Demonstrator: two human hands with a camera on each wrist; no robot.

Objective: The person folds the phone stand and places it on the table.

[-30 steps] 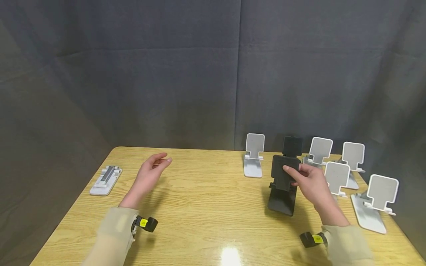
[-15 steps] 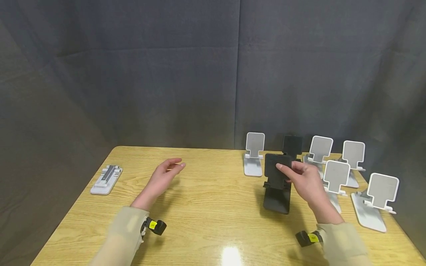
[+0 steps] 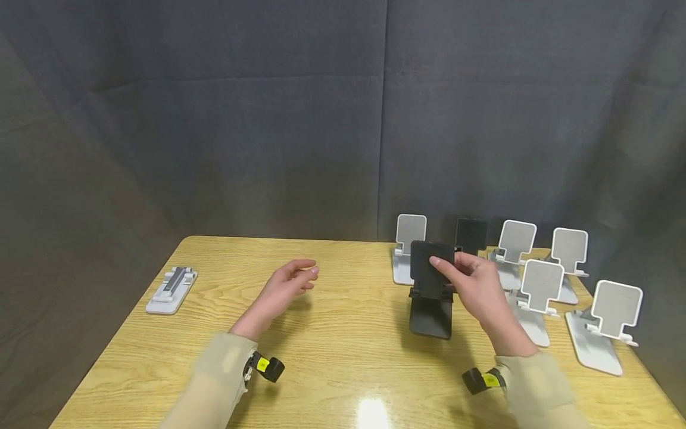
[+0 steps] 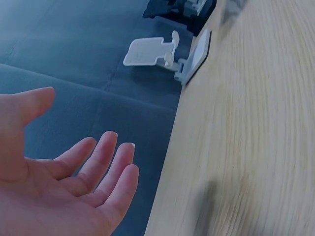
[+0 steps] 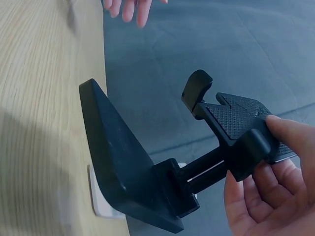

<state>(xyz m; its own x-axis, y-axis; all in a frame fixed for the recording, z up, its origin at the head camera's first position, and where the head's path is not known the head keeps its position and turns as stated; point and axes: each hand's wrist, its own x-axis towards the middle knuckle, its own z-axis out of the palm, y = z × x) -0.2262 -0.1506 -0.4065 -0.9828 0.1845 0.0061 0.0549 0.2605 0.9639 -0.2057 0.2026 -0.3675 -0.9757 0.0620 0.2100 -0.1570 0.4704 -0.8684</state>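
Observation:
My right hand [image 3: 479, 290] pinches the upper plate of a black phone stand [image 3: 430, 271], thumb on the front and fingers behind. In the right wrist view the stand [image 5: 133, 162] is unfolded, its base tilted and apparently off the wood. My left hand [image 3: 280, 290] hovers over the middle of the table with nothing in it; the left wrist view shows its fingers [image 4: 101, 169] loosely spread, palm visible. Behind the held stand, a white phone stand [image 3: 410, 233] stands unfolded, partly hidden.
A folded white phone stand [image 3: 171, 290] lies at the table's left edge. Another black stand [image 3: 471, 235] and several unfolded white stands [image 3: 542, 286] stand at the right. A dark curtain [image 3: 268, 131] hangs behind the wooden table [image 3: 332, 357].
My right hand has carried the black phone stand leftward, away from the white stands at the right. My left hand has moved right, toward the middle.

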